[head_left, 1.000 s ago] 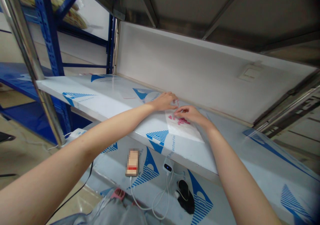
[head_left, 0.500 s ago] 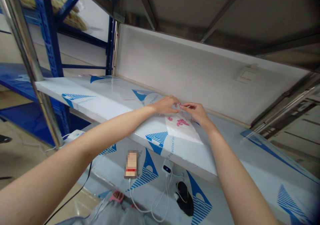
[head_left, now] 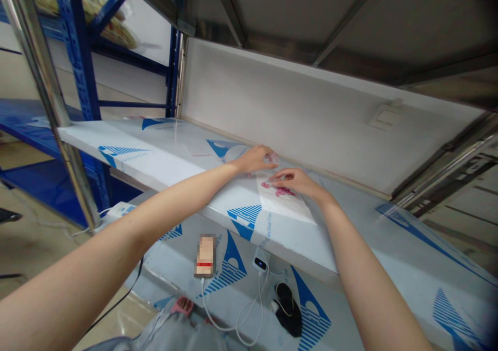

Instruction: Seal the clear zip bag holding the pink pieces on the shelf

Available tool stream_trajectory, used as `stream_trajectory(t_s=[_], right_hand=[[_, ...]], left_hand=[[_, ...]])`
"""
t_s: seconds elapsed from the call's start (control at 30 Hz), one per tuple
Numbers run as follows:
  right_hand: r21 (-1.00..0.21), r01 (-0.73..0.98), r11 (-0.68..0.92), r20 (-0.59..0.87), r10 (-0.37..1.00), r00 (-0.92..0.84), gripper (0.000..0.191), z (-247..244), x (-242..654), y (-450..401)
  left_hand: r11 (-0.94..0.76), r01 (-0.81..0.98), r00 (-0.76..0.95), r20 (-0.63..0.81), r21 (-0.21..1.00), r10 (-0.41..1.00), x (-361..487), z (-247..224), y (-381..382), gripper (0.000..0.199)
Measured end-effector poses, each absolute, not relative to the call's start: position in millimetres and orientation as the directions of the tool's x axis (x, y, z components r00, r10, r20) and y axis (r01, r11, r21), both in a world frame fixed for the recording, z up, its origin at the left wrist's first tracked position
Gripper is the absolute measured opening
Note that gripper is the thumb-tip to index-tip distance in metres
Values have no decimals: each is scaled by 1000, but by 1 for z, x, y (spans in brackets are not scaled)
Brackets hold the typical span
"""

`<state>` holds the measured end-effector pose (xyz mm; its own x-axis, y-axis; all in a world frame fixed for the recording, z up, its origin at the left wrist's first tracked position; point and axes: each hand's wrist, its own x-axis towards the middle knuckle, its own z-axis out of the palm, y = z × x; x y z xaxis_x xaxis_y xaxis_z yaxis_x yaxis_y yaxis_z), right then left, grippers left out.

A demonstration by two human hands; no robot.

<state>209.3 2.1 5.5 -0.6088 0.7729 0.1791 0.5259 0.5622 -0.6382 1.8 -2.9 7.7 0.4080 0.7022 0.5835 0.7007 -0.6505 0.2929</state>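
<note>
My left hand (head_left: 254,160) is closed on a small clear plastic bag (head_left: 274,157) with a pinkish edge, held up near the back of the shelf board. Lower and to the right, my right hand (head_left: 298,181) has thumb and forefinger close together beside a few small pink pieces (head_left: 265,185). Whether a piece sits between those fingertips is too small to see. Several more pink pieces (head_left: 285,191) lie in a loose cluster on a white sheet (head_left: 290,208), partly under my right hand.
The shelf board (head_left: 194,192) is covered in blue-printed protective film. On the level below are a blurred-out phone-like object (head_left: 205,256), a small white device (head_left: 260,262) with cables and a black object (head_left: 288,309). An upper shelf (head_left: 291,18) hangs overhead; blue racking (head_left: 75,50) stands left.
My right hand has come away from the bag and moved down and left to the pink pieces. My left hand stays at the back with the bag.
</note>
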Motion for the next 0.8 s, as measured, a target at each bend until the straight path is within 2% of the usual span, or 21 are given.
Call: stream_trajectory(t_s=[0.13, 0.4, 0.53, 0.7, 0.8], right_hand=[[-591, 568, 573, 94, 748, -657, 30, 4, 204, 0], [-589, 579, 564, 112, 766, -632, 20, 1, 203, 3], [-656, 502, 564, 229, 782, -580, 25, 7, 204, 3], [-719, 453, 527, 471, 849, -241, 37, 17, 209, 6], [-679, 497, 540, 535, 828, -169, 39, 13, 209, 12]], left_hand=[[-640, 713, 410, 569, 287, 713, 1, 8, -4, 37], [-641, 722, 426, 562, 261, 709, 2, 8, -5, 37], [-633, 732, 427, 552, 254, 716, 2, 8, -4, 37], [-641, 727, 442, 547, 245, 711, 4, 7, -7, 39], [-651, 723, 460, 542, 231, 703, 8, 4, -9, 36]])
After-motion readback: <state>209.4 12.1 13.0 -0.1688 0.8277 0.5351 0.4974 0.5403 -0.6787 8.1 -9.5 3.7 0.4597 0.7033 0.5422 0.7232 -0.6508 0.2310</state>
